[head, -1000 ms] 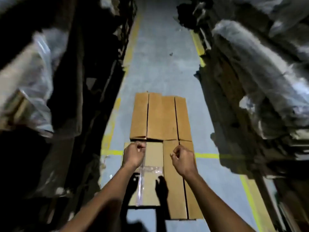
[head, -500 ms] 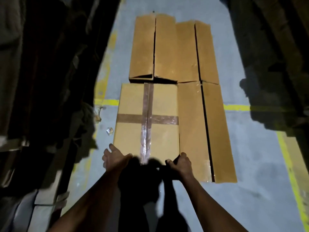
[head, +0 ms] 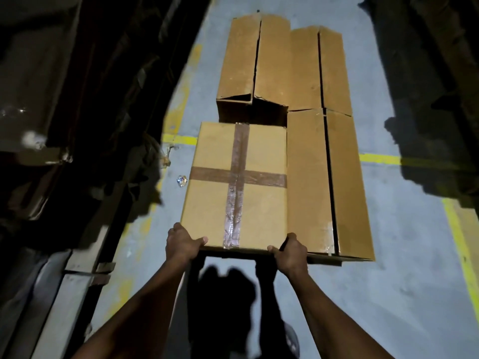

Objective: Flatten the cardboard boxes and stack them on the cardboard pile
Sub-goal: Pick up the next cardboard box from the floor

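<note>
Fingers of both the left hand and the right hand are gripping the taped box at its near edge.

Dim aisle, lit from behind the camera: the taped box glows, arm shadows fall at 6 o'clock, edges at 9 and 3 o'clock go black and blurred.

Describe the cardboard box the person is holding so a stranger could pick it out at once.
On the grey floor, cardboard boxes lie in the aisle. The taped box is the nearest on the left, gripped at its near edge by the left hand and right hand. Only it bears a cross of brown tape.
</note>
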### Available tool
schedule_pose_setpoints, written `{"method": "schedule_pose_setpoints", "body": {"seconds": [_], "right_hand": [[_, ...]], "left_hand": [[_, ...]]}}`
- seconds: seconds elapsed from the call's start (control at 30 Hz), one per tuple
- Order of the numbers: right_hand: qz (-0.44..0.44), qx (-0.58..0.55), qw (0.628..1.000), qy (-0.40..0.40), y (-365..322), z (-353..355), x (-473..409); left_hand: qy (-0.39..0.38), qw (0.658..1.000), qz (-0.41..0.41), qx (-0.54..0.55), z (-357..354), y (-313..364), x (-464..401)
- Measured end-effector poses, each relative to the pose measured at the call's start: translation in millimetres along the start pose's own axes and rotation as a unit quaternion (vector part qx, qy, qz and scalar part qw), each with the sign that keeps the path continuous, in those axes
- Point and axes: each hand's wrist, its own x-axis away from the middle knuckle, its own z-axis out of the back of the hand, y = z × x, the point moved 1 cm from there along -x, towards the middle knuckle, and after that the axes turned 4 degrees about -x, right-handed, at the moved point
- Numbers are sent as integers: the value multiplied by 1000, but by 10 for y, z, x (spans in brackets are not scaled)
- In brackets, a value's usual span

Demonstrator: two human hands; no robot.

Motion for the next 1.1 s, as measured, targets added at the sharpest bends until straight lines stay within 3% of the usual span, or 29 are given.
{"method": "schedule_pose_setpoints", "body": {"seconds": [0.2,0.67,0.87,1.1], "right_hand": [[4,-33,999,-18,508,-166,642],[37,-23,999,8,2533,-815,2803],[60,-25,998,10,3414,-741,3409],[50,-46,997,39,4155,-468,3617]], "left_hand": [[-1,1000,-4,3,-274,-635,603],[1,999,-34,-9,-1301,-2498,2786],[28,998,-62,-8,-1886,-2870,3569],[62,983,-174,-3,-2252,-2767,3896]]}}
